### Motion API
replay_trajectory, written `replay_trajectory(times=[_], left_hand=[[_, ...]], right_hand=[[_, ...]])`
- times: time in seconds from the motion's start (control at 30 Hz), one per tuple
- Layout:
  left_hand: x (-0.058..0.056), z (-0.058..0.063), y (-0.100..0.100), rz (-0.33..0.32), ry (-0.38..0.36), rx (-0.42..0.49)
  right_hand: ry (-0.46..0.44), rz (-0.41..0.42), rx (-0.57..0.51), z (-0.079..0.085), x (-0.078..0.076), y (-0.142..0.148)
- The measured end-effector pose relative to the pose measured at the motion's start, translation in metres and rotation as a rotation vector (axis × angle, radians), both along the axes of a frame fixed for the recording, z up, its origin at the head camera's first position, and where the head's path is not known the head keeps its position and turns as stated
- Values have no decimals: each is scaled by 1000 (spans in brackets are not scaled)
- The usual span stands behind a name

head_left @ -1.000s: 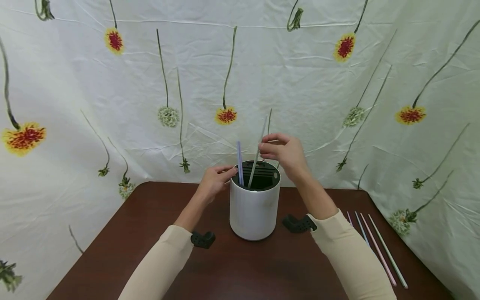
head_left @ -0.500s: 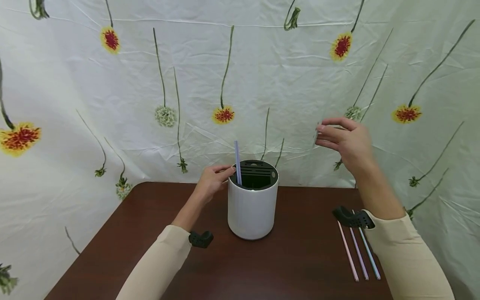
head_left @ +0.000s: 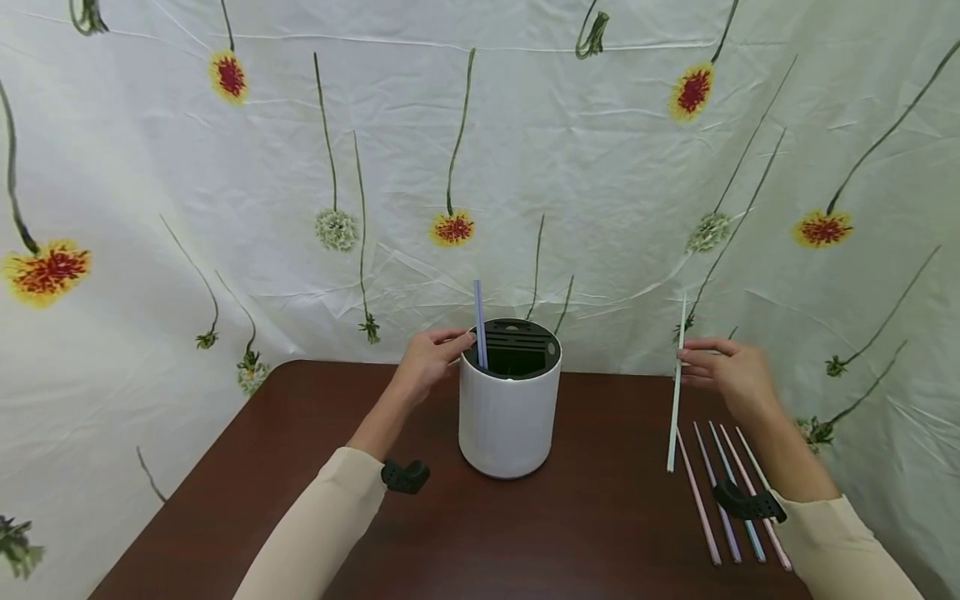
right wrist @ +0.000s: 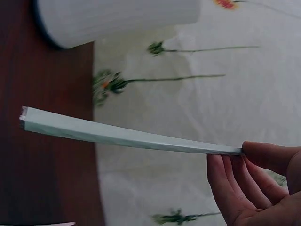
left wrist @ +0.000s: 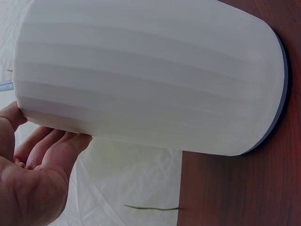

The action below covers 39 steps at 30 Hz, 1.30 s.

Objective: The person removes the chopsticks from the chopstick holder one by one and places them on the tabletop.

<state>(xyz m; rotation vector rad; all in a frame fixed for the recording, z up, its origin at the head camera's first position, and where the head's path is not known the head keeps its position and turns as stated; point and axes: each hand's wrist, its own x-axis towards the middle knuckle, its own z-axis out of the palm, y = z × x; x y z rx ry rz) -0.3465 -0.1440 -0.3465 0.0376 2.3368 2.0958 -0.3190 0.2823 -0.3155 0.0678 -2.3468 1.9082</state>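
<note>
Between thumb and fingertips, my right hand [head_left: 731, 379] pinches a pale green chopstick [head_left: 677, 392] near its upper part. It hangs nearly upright, its lower end beside the row at the right; the right wrist view shows the chopstick's squared end [right wrist: 24, 117] pointing away from the hand. My left hand [head_left: 433, 358] holds the white cylindrical utensil holder [head_left: 506, 429] at its left rim. The left wrist view has the thumb at the rim and fingers against the wall. Purple chopsticks [head_left: 480, 321] stand inside, close to the left thumb, their lower ends hidden.
A row of several pastel chopsticks [head_left: 699, 500] lies on the dark brown table [head_left: 585, 517], partly under the right wrist. Black slots [head_left: 517, 333] top the holder's rear half. A white flower-printed cloth [head_left: 405, 167] hangs behind the table.
My right hand has lifted the green chopstick out of the holder, carried it right, and come down beside the row. The left hand stays at the rim.
</note>
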Motion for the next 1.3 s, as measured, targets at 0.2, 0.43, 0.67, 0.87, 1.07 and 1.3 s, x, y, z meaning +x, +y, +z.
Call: replay_trajectory(times=[0.2,0.43,0.67,0.87,1.07,1.3], left_hand=[[1,1,1,-1,-3,6],[0,1,1,-5,-12,13],[1,2,0,-4,-10,-10],[1,2,0,-3,-18,-9],[1,3,-1,-6,-9,-17],[2,3,0,-2,-9,-16]], right_hand=[[-93,26,67,-43,-5,11],[-189,26,166,-85,1,19],[-238,24,240,-110,1,21],[-288,11,241,-123,-2,23],[-303,-21,273,-132,-3,25],[-302,-15,252,-134,-1,24]])
